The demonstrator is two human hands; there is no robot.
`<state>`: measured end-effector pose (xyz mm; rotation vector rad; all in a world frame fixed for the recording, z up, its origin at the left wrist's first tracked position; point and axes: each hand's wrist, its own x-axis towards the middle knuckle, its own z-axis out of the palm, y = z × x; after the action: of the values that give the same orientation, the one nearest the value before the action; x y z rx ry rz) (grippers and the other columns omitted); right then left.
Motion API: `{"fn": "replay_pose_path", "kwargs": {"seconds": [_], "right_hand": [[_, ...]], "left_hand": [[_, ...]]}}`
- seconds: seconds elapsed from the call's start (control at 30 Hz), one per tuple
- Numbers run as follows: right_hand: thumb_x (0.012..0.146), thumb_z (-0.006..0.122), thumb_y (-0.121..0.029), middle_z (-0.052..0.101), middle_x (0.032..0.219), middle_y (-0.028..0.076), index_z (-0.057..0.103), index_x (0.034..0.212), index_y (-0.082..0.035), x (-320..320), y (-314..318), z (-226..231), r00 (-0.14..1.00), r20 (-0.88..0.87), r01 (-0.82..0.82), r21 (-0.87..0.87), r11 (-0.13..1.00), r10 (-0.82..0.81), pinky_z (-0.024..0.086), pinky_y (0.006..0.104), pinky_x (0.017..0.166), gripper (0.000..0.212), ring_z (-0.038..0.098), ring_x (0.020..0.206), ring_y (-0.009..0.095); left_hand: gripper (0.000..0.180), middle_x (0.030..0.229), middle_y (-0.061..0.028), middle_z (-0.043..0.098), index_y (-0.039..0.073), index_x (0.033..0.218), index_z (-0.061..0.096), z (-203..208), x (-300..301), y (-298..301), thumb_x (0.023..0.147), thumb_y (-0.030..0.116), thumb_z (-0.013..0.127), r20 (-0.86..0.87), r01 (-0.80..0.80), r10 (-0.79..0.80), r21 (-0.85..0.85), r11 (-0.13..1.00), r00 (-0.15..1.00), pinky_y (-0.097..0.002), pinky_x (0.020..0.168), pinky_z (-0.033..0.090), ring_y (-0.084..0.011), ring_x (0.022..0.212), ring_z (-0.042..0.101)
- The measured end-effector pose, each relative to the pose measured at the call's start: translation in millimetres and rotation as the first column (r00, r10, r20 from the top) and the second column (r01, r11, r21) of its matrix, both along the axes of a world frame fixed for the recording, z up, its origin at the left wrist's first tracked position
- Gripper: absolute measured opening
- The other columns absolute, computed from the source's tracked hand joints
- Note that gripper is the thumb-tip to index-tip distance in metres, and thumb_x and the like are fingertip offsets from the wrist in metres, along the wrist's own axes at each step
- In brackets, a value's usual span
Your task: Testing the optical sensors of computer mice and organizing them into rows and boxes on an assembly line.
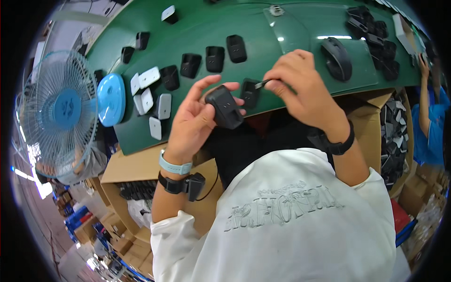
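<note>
Left grip: we record the left hand (pixel 191 120) grasping a black cradle (pixel 224 108), thumb on its near side, fingers behind it.
Right grip: the right hand (pixel 303 87) pinches a slim dark piece (pixel 264 84) with a pale tip.
Held cradle, place: raised over the near edge of the green table (pixel 197 33), tilted, two small bright dots on its face.
Weight and body: we judge it light, stiff, hard-shelled; likely plastic.
Surface: smooth-looking, so perhaps a little slippery; we rate it sturdy, the dotted face its tender part.
Best hold: the outer side walls, thumb against fingers, clear of the dots and the recess.
Slim piece, handling: we judge it light and easily twisted; pinch well behind the tip.
Loose cradle (pixel 249 95): on the table beneath the pale tip; contact we cannot tell.
Row of black cradles (pixel 214 58): farther back, standing apart.
White pieces (pixel 149 77): a cluster to the left.
Black pile (pixel 371 40): far right.
</note>
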<state>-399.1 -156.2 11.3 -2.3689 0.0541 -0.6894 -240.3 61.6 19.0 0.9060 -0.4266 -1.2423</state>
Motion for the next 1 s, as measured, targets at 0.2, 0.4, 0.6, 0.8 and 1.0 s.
{"fn": "replay_pose_path", "kwargs": {"seconds": [0.2,0.4,0.6,0.8,1.0], "right_hand": [[0.092,0.067,-0.013,0.056,0.08,0.004,0.066,0.086,-0.007,-13.7,13.8,13.8,0.998,-0.007,-0.062,0.227,0.972,0.066,0.033,0.0391,0.096,0.009,0.053,0.082,0.023],[0.093,0.067,-0.014,0.055,0.077,0.003,0.066,0.083,-0.006,-16.0,33.7,9.3,0.999,-0.045,0.019,0.308,0.951,-0.006,0.032,0.0398,0.096,0.012,0.052,0.078,0.022],[0.091,0.066,-0.009,0.056,0.077,0.005,0.064,0.083,-0.004,-10.4,32.4,14.9,0.996,-0.087,0.027,0.26,0.965,-0.005,0.034,0.0392,0.099,0.01,0.052,0.08,0.024],[0.088,0.068,-0.008,0.057,0.078,0.006,0.064,0.082,-0.004,-0.9,31.6,14.3,0.994,-0.105,0.056,0.189,0.98,-0.036,0.035,0.0408,0.101,0.008,0.056,0.083,0.025],[0.086,0.075,-0.025,0.063,0.103,0.005,0.069,0.1,-0.009,-0.5,-1.3,17.0,0.95,0.093,0.31,-0.187,0.932,-0.297,0.036,0.0455,0.101,0.022,0.056,0.11,0.027]], "left_hand": [[0.081,0.132,-0.0141,0.052,0.007,0.15,0.036,-16.5,-24.3,-9.7,0.083,0.006,0.081,-0.069,-0.104,0.092,-0.19,0.976,0.993,-0.0546,0.11,0.048,-0.0372,0.131,0.056],[0.068,0.134,-0.0087,0.05,0.01,0.125,0.055,-12.0,-38.4,-5.1,0.065,-0.012,0.078,0.281,-0.261,0.288,-0.128,0.957,0.916,-0.0459,0.115,0.04,-0.0404,0.142,0.045],[0.051,0.13,-0.0094,0.047,0.005,0.114,0.054,-11.3,-36.5,-11.1,0.072,-0.019,0.071,0.256,-0.23,0.272,-0.183,0.956,0.928,-0.0468,0.114,0.042,-0.0413,0.138,0.05],[0.044,0.133,-0.0102,0.048,0.006,0.12,0.051,-9.4,-44.0,-22.1,0.082,-0.01,0.067,0.452,-0.246,0.263,-0.096,0.964,0.853,-0.0378,0.107,0.046,-0.0208,0.12,0.058],[0.04,0.126,-0.0175,0.06,0.002,0.137,0.045,-0.5,1.4,-24.8,0.106,0.027,0.051,0.029,0.246,-0.26,0.232,0.941,0.965,-0.0377,0.08,0.056,-0.0243,0.099,0.067]]}}
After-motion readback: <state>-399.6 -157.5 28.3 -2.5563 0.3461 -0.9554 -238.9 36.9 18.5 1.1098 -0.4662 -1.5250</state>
